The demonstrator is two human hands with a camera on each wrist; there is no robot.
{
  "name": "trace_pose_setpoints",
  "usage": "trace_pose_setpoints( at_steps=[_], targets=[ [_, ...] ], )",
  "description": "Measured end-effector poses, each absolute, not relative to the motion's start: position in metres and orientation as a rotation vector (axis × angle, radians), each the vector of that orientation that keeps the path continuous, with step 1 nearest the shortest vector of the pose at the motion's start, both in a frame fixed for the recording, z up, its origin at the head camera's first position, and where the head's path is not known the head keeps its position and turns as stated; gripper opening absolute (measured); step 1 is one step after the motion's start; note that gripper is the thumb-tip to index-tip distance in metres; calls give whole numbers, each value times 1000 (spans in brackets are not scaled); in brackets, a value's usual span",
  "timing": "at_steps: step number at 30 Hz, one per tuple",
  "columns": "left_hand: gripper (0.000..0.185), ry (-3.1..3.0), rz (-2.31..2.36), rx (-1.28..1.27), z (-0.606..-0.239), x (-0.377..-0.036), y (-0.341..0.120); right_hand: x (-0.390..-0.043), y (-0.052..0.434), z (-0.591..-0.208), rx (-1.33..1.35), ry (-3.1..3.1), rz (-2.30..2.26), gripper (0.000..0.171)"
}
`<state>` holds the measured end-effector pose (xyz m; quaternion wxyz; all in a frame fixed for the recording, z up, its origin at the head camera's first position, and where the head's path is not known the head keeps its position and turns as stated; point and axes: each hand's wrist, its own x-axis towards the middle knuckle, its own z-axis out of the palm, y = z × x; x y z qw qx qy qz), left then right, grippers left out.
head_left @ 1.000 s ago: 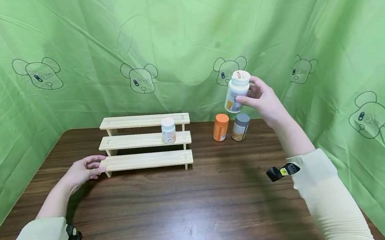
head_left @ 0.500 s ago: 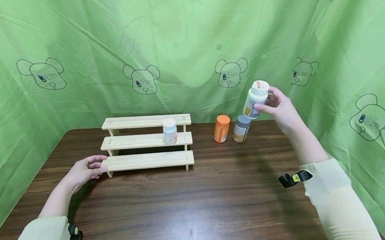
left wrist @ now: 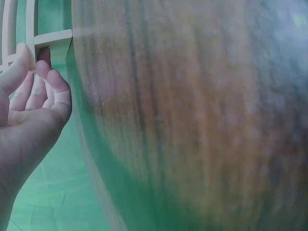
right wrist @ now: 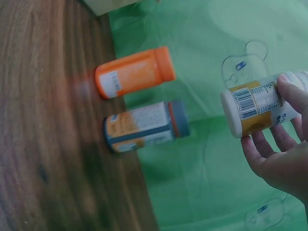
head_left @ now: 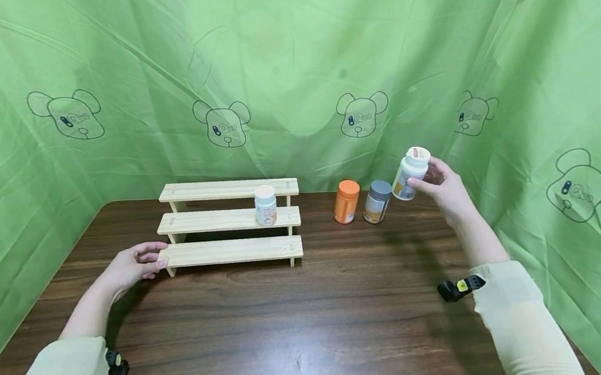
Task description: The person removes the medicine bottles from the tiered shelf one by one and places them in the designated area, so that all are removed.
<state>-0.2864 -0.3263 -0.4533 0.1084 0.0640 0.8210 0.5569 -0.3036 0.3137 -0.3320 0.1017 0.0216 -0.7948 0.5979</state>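
My right hand (head_left: pixel 441 185) holds a white pill bottle (head_left: pixel 410 173) tilted in the air, just right of a grey-capped bottle (head_left: pixel 377 201) and an orange bottle (head_left: pixel 345 201) standing on the dark wooden table (head_left: pixel 293 318). The right wrist view shows the white bottle (right wrist: pixel 257 109) pinched between thumb and fingers (right wrist: pixel 269 144), with the orange bottle (right wrist: pixel 134 72) and the grey-capped bottle (right wrist: pixel 144 126) below it. My left hand (head_left: pixel 134 265) touches the left end of a three-step wooden rack (head_left: pixel 229 223). Its fingers (left wrist: pixel 45 79) rest against the rack's end (left wrist: pixel 48 38). A small white bottle (head_left: pixel 265 204) stands on the middle step.
Green cloth printed with bears (head_left: pixel 287 71) hangs close behind and on both sides of the table. The table's left edge (head_left: pixel 31 311) runs along the cloth.
My right hand has carried the white bottle down and to the right, from above the orange bottle to beside the grey-capped one. The left hand has stayed at the rack.
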Motion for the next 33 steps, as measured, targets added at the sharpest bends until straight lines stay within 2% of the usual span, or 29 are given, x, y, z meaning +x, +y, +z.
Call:
trace_pose_setpoints(
  at_steps=[21,33],
  targets=[
    [61,2406,1644,178,-453,-287,-328,-331,340,-398,-221,-2271,1805,72],
    [61,2430,1615,159,-456,-289,-327,-345,345,-433,-251,-2171,1877,70]
  ],
)
